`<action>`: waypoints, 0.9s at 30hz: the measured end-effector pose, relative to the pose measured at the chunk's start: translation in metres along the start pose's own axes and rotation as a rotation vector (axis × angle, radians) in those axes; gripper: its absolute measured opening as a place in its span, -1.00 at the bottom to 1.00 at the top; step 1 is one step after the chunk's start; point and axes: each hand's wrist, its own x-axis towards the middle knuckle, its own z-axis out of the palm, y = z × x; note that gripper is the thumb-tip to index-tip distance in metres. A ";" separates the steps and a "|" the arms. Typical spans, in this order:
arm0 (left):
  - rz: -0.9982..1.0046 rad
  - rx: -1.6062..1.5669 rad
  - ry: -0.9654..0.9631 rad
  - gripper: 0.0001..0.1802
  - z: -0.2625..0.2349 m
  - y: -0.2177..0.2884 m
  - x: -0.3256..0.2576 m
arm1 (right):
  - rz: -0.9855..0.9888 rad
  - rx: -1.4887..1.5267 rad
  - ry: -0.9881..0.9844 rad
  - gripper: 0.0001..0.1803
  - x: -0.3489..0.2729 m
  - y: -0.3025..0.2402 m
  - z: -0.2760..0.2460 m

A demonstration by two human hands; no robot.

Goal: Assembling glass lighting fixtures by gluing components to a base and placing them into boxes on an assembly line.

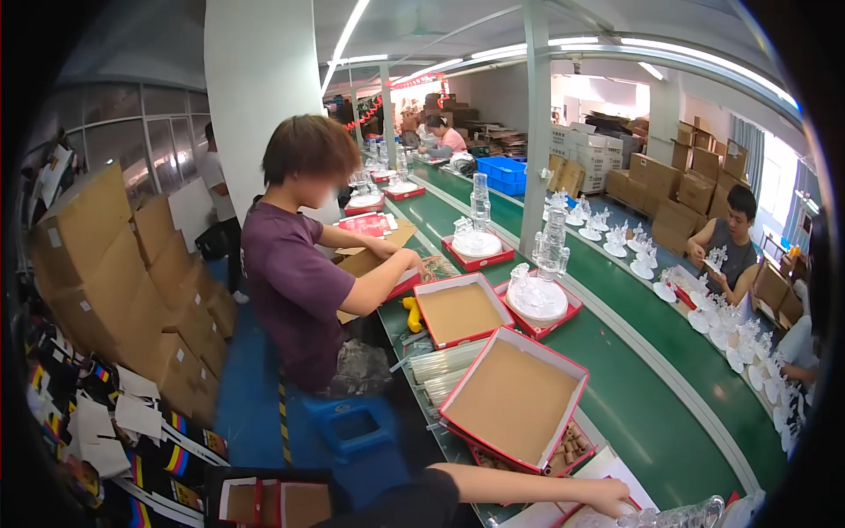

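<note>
My left hand [610, 500] reaches in from the bottom edge on a bare forearm with a black sleeve. Its fingers rest on a white sheet [607, 471] at the near end of the bench, beside a red-rimmed box edge. Whether it grips anything is unclear. A clear glass piece [678, 515] lies just to its right. Above the hand stands an open red-rimmed cardboard box [515, 400] with a brown inside, over a tray of small brown tubes [570, 447]. My right hand is out of view.
A co-worker in a purple shirt [295, 277] sits on a blue stool [352, 429], with hands at a box. The green conveyor [634, 387] carries red trays with clear glass ornaments [537, 297]. Cardboard cartons [97, 264] stack at the left. A person in grey [731, 246] sits at the right.
</note>
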 end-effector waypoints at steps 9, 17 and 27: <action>0.114 0.113 -0.085 -0.72 0.000 0.084 -0.185 | 0.124 -0.436 -0.265 -0.63 -0.117 -0.112 0.021; -0.063 0.506 -0.160 -0.51 0.027 0.089 -0.196 | 0.180 -0.687 -0.181 -0.67 -0.115 -0.073 0.058; 0.117 0.440 -0.198 -0.52 0.032 0.082 -0.178 | 0.005 -0.598 -0.229 -0.61 -0.134 -0.019 0.053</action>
